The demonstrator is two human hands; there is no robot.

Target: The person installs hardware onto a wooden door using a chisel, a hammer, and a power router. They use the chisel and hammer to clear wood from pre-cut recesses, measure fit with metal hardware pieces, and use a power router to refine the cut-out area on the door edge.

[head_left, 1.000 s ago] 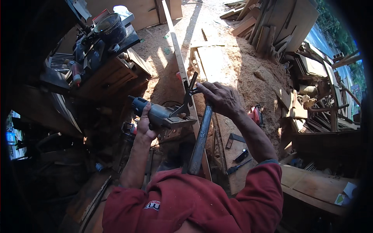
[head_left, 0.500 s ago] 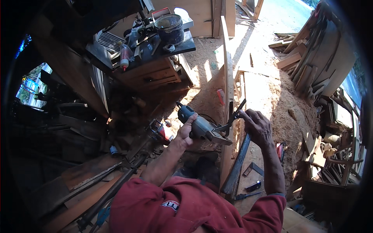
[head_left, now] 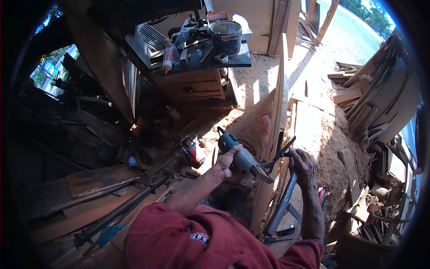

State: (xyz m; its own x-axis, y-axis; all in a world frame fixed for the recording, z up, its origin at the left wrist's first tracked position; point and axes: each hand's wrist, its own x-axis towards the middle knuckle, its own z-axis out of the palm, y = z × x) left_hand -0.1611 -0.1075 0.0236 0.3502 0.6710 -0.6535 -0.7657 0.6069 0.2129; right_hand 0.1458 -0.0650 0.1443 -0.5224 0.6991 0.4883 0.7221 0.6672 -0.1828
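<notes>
My left hand is closed around the body of a grey-teal power tool, angled beside a long, narrow wooden board. My right hand has its fingers closed at a black metal fitting on the tool's right side. A long grey bar runs from beneath my right hand toward my body; whether my palm grips it too is unclear. Below lie a dark square and a small black object. A red-and-black tool sits left of the power tool.
A dark bench top holds a bucket, bottle and clutter at upper left. Loose boards and bars fill the lower left. Scrap wood and leaning panels line the right, beside heaped sawdust on the ground.
The view has swung leftward, so hands, tool and surroundings appear farther right and the left bench shows more fully. Both hands keep their hold; the tool looks more steeply angled.
</notes>
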